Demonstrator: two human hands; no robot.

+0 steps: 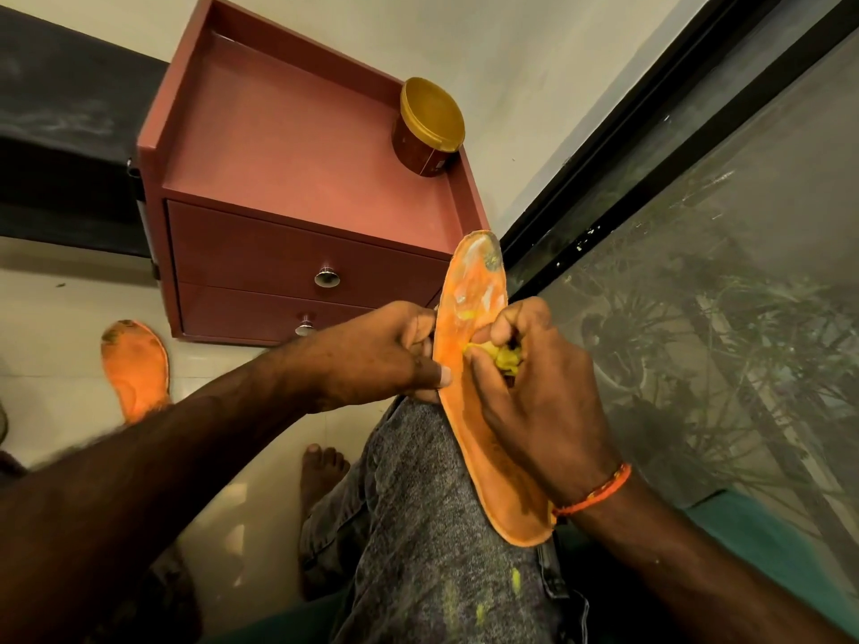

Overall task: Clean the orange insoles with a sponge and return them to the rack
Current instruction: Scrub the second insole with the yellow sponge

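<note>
Pale floor tiles (69, 290) run under a reddish drawer cabinet (297, 178) set against the wall, with a dark window just to its right. In front of the cabinet a seated person props an orange insole (469, 388) on a knee in grey jeans (418, 527). The left hand (386, 355) pinches the insole's edge, and the right hand (534, 388) is curled round a yellow sponge (504, 357) pressed to its middle. Grime still marks the toe end. A second insole (135, 369) lies on the floor left of the cabinet, also dirty at its toe. I'd worry the thin insole could fold or slip off the knee under hard scrubbing. On the cabinet's back right corner stands a tub (430, 127) with a gold lid, shut, so its contents can't be seen.
</note>
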